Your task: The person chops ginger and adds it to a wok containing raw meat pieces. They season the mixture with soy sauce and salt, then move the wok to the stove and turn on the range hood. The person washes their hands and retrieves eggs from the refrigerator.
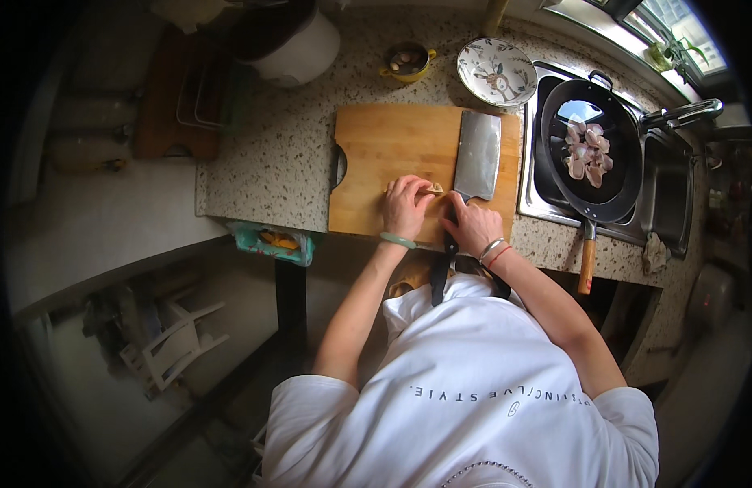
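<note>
My left hand (pixel 404 205) is at the near edge of the wooden cutting board (pixel 392 138), fingers bent and closed around a small pale tan piece of food (pixel 433 188). Its kind is too small to tell. My right hand (pixel 475 226) is closed over the handle end of a cleaver (pixel 478 150). The broad grey blade lies flat on the right part of the board, pointing away from me. Between the two hands there is only a narrow gap, and the food piece sits just left of the blade.
A dark wok (pixel 551 114) with pale pinkish meat pieces (pixel 587 153) rests over the sink (pixel 667 183) at right. Behind the board stand a patterned plate (pixel 496 71) and a small yellow pot (pixel 407 62). A green-lined bin (pixel 272 242) hangs below the counter edge.
</note>
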The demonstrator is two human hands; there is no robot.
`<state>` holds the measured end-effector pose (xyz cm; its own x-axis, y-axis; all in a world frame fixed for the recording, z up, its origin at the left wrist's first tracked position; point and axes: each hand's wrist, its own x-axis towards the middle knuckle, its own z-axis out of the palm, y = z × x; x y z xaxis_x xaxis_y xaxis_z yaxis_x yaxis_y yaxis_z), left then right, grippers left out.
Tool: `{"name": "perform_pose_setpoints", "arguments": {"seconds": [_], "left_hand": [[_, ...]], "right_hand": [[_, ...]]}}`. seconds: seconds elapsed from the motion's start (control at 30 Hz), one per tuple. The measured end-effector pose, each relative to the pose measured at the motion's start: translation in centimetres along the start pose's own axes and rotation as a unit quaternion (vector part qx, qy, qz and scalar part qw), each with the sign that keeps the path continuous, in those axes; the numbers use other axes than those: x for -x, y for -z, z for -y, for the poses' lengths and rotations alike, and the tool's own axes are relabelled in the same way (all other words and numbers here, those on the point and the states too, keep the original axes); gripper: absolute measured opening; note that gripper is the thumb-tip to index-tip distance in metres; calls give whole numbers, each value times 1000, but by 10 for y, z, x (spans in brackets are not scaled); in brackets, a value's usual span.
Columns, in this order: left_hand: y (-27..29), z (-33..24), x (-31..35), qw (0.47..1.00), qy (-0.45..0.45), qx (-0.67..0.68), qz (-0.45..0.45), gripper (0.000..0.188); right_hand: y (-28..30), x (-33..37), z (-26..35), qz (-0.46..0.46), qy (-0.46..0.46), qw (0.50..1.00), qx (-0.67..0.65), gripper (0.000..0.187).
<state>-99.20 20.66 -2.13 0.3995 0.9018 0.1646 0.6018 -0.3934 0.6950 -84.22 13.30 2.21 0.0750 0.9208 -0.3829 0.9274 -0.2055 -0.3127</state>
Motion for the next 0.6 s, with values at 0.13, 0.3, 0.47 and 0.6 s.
{"name": "perform_pose_setpoints", "arguments": {"seconds": [0.13, 0.3, 0.47, 0.6], "left_hand": [[-14, 10, 4, 994, 56, 93, 24, 16], [-13, 2, 6, 988, 82, 132, 10, 19], [-9, -3, 10, 984, 99, 151, -3, 18], [-14, 4, 8, 991, 41, 124, 0, 19]], "right_hand": [[-6, 8, 2, -40, -7, 999, -9, 49], [-3, 7, 3, -44, -12, 999, -16, 38], [-3, 14, -3, -57, 14, 998, 22, 30], [-4, 19, -4, -62, 15, 997, 37, 28]]}}
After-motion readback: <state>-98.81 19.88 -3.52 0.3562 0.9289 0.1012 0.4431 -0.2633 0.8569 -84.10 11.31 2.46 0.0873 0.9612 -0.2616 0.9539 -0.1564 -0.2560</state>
